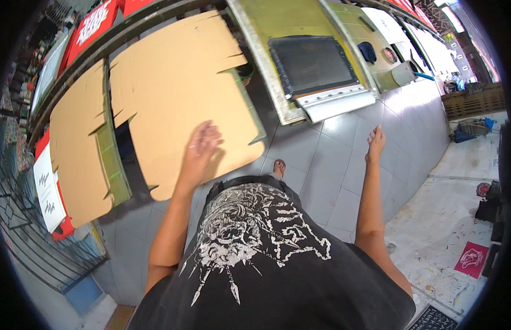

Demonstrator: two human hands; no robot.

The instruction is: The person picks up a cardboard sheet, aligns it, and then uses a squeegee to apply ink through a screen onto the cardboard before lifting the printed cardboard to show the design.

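My left hand, with a ring on one finger, is over the near right part of a large tan cardboard sheet. Its fingers are loosely bent and partly apart, with nothing seen in them; whether it touches the cardboard I cannot tell. My right hand hangs over the grey tiled floor, its fingers curled together and no object showing. Ahead lies a screen-printing frame with yellow-green mesh and a dark rectangular area. A wide silver-white squeegee rests across its near end.
Another cut cardboard sheet lies at left, near a white printed piece. A pale container with a blue handle stands on a green board. A stained white table fills the right; a metal railing is lower left.
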